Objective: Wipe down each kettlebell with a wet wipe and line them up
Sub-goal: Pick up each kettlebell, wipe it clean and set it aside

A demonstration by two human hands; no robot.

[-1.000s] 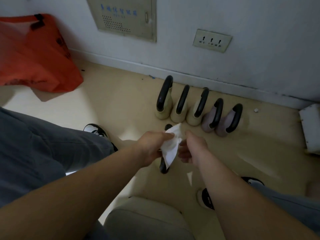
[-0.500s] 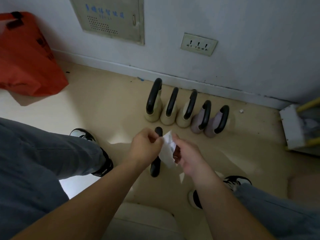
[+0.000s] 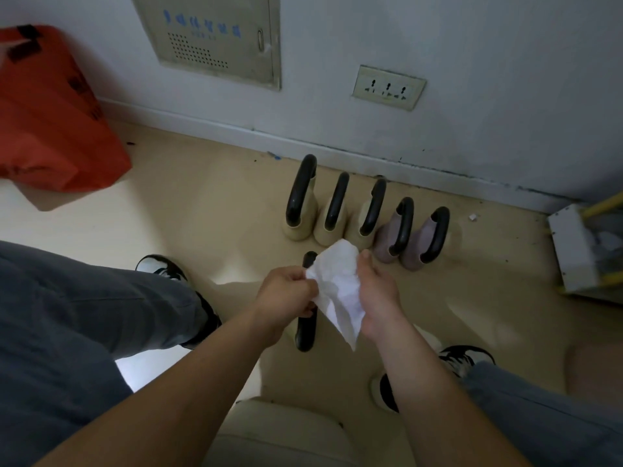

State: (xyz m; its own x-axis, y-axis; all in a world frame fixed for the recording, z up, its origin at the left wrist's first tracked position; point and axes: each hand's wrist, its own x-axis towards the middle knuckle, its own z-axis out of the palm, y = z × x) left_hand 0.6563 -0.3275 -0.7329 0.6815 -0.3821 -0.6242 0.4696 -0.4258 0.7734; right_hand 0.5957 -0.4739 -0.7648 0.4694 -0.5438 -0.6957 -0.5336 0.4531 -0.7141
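In the head view, your left hand [image 3: 286,293] and right hand [image 3: 379,291] each pinch the wet wipe [image 3: 337,291], both grips closed on it, just in front of the row of five kettlebells [image 3: 369,210]. The wipe is limp and light, so hold its edges to spread it. The sixth kettlebell [image 3: 305,333], nearer you than the row, looks heavy; lift it by its black handle. Your hands hide its body.

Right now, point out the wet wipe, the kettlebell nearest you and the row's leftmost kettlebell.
wet wipe [image 3: 337,281], head view, middle of the crumpled sheet.
nearest kettlebell [image 3: 305,332], head view, near end of its black handle.
leftmost kettlebell [image 3: 297,190], head view, its black handle.
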